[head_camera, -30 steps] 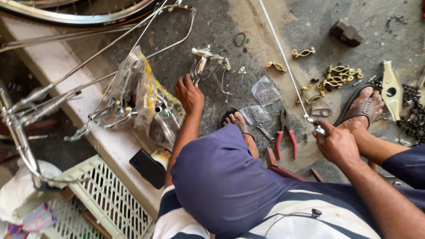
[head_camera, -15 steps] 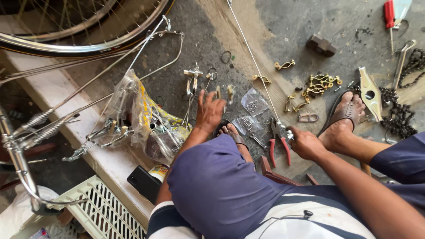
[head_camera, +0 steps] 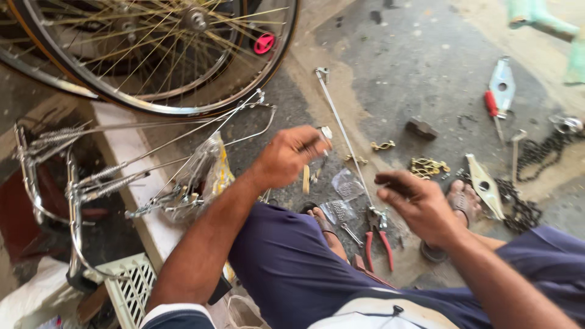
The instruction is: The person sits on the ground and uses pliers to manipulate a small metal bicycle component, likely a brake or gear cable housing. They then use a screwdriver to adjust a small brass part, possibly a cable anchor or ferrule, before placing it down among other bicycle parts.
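**Both hands raised over scattered bike parts on the ground**

Person sits on the ground, dark blue trousers, sandalled feet out in front. Left hand (head_camera: 289,157) is lifted mid-scene, fingers curled in around a small metal part (head_camera: 325,133); motion blur, so the exact grip is hard to tell, but the part sticks out at the fingertips. Right hand (head_camera: 417,204) hovers to the right and nearer, fingers loosely bent and half open, holding nothing visible.

Below and between the hands: red-handled pliers (head_camera: 379,236) on the concrete near the right foot, a small wrench (head_camera: 351,233) just left of them, and clear plastic bags (head_camera: 342,198) of small hardware just beyond. A long thin metal rod (head_camera: 344,135) runs from the pliers area far toward the upper middle. Left of the left hand, a plastic-wrapped bundle of chrome parts (head_camera: 198,183) rests on a white ledge (head_camera: 131,158), with chrome wire stays (head_camera: 91,176) spread over it.

Far left: bicycle wheel (head_camera: 170,55) with spokes and a red reflector. Right side: brass-coloured chain pieces (head_camera: 428,166), a dark block (head_camera: 421,128), a red-handled screwdriver (head_camera: 495,113), two flat pale metal plates (head_camera: 485,186), a dark chain (head_camera: 536,155). Near left corner: white slotted plastic crate (head_camera: 131,286).
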